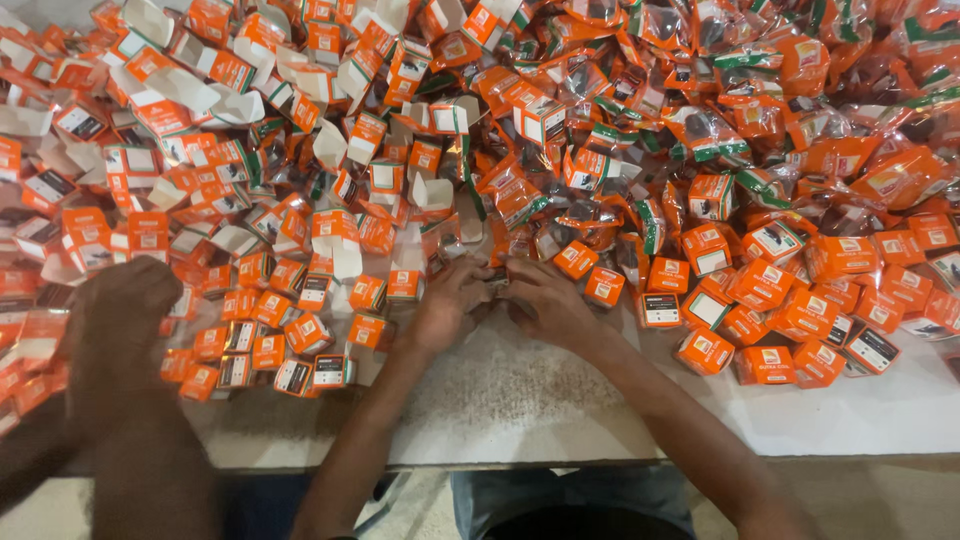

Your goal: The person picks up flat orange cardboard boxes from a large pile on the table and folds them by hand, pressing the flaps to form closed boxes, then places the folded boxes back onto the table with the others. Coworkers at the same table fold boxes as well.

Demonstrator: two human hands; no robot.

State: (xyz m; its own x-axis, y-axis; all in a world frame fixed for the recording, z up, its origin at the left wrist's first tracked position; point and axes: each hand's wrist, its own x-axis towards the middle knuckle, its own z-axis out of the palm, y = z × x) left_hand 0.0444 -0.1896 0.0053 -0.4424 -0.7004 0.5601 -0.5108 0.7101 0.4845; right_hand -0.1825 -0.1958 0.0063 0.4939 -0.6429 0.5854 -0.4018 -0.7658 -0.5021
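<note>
At six o'clock of the white table [520, 400], left hand [452, 300] and right hand [545, 300] meet, fingers curled around something small I cannot make out, orange boxes [310, 330] heaped toward twelve.

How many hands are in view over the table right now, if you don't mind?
3: the left hand and right hand meet at centre among the orange boxes; another person's hand is at far left. Others may be hidden.
</note>
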